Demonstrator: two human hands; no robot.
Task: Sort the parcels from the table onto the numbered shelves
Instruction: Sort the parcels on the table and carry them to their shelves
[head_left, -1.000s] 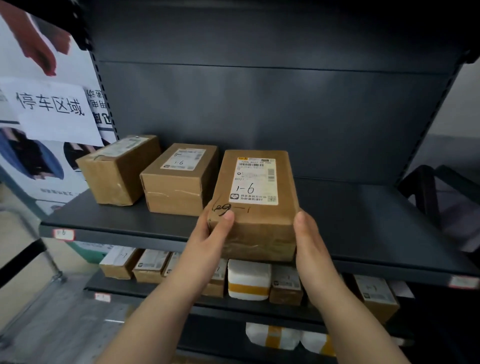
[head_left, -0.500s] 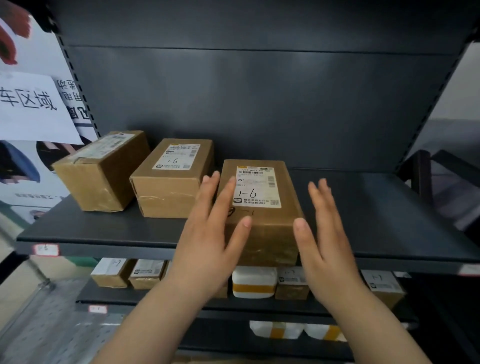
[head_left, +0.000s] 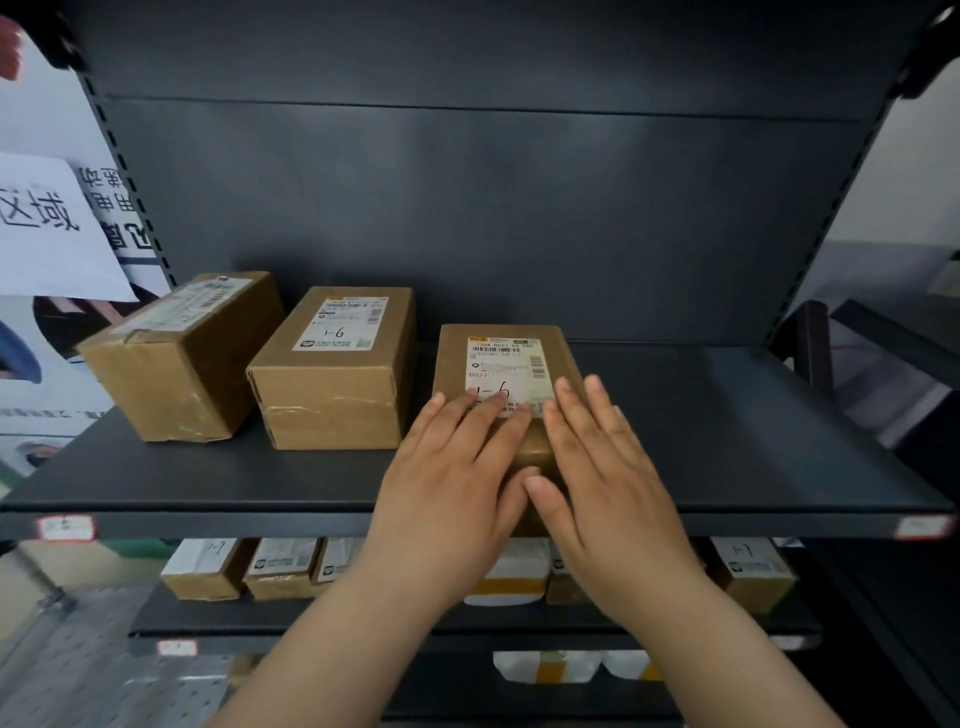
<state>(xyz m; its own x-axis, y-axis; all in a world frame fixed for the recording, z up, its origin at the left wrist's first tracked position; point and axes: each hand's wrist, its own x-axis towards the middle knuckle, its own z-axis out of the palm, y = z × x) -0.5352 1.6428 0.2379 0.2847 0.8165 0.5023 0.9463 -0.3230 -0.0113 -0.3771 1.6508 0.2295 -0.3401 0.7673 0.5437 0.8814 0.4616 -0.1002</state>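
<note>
Head view, three parcels (head_left: 332, 374), left hand (head_left: 457, 483), right hand (head_left: 608, 478) flat atop rightmost parcel (head_left: 506, 358)

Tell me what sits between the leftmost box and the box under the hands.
The middle box, marked 1-6, stands between them on the shelf, touching neither; the head view shows it.

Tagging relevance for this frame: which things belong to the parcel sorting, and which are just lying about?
Job:
1-6 parcel
left hand and right hand, flat on it
shelf
middle box
left box
1-7 parcels below

Just there:
paper sign
poster
</note>
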